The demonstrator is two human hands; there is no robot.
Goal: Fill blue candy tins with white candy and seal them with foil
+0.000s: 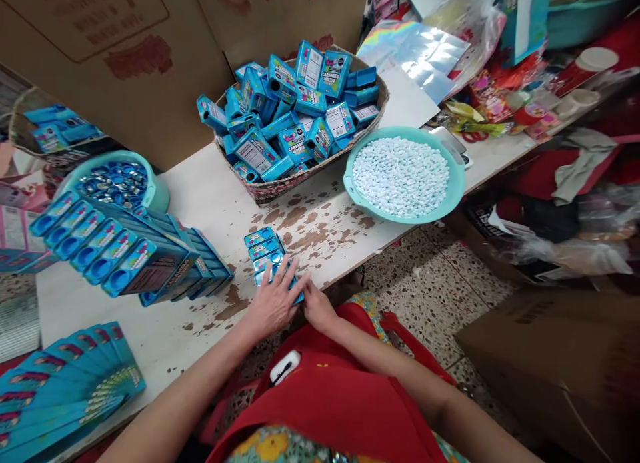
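A short row of small blue candy tins [265,250] lies on the worn white table, near its front edge. My left hand [275,303] rests over the near end of this row, its fingers stretched out and apart on the tins. Beside it, my right hand [319,308] has its fingers curled at the right end of the nearest tin [299,296]; part of that grip is hidden. To the left stands a stacked block of blue tins [145,263], round openings showing on their ends. Behind it, a teal tub [159,193] holds many small blue and silver caps.
A carton tray [305,180] heaped with blue tins stands at the back. Right of it, a teal basin [457,190] holds small white candies. Fanned blue printed cards [65,383] lie at front left. Cardboard boxes [175,70] form a wall behind; clutter fills the right end.
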